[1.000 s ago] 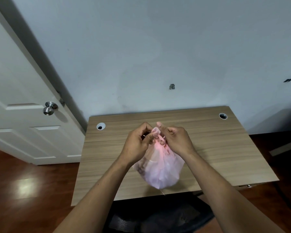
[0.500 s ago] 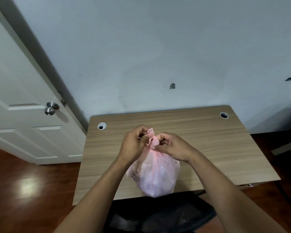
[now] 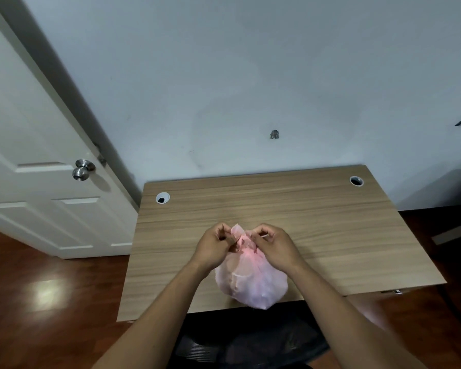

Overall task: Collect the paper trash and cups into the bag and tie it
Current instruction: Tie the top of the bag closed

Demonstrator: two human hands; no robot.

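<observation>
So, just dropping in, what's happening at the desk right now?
A person is tying a full pink bag that sits near the front edge of the wooden desk. The left hand and the right hand each pinch part of its gathered top, close together. No finished knot can be made out, so the tying looks under way.

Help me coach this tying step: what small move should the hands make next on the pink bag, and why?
Probably pull the two pinched ends apart to cinch the knot. The left hand and right hand each pinch plastic at the gathered neck of the bulging bag; no finished knot shows.
</observation>
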